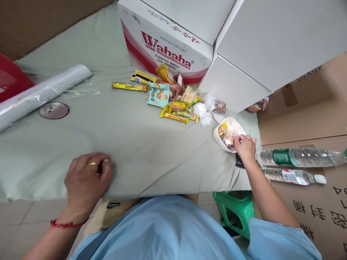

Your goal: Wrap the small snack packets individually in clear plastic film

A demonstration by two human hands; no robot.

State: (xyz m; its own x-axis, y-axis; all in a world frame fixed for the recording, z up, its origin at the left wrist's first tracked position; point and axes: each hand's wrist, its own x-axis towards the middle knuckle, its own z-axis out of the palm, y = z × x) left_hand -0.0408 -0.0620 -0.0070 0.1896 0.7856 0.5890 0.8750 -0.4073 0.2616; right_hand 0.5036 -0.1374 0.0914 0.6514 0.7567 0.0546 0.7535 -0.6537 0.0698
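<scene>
My left hand (pixel 88 177) rests on the green cloth near the front edge. Its fingers are curled into a loose fist, and nothing shows in it. On the right, my right hand (pixel 246 147) reaches over the rim of a small white bowl (pixel 215 134). Its thumb and forefinger pinch the edge of a brown-wrapped snack packet (pixel 229 140) inside. A yellow-wrapped snack (pixel 222 129) lies beside that packet. Just behind the bowl are crumpled clear wrappers (pixel 205 119) and another brown snack packet (pixel 219 107).
Snack packets (pixel 176 105) lie heaped before a Wahaha carton (pixel 168 47). A roll of clear plastic film (pixel 46 92) and a round dark lid (pixel 54 110) lie left. Two water bottles (pixel 306 157) lie at right by cardboard boxes (pixel 300 104). A green stool (pixel 235 213) stands below.
</scene>
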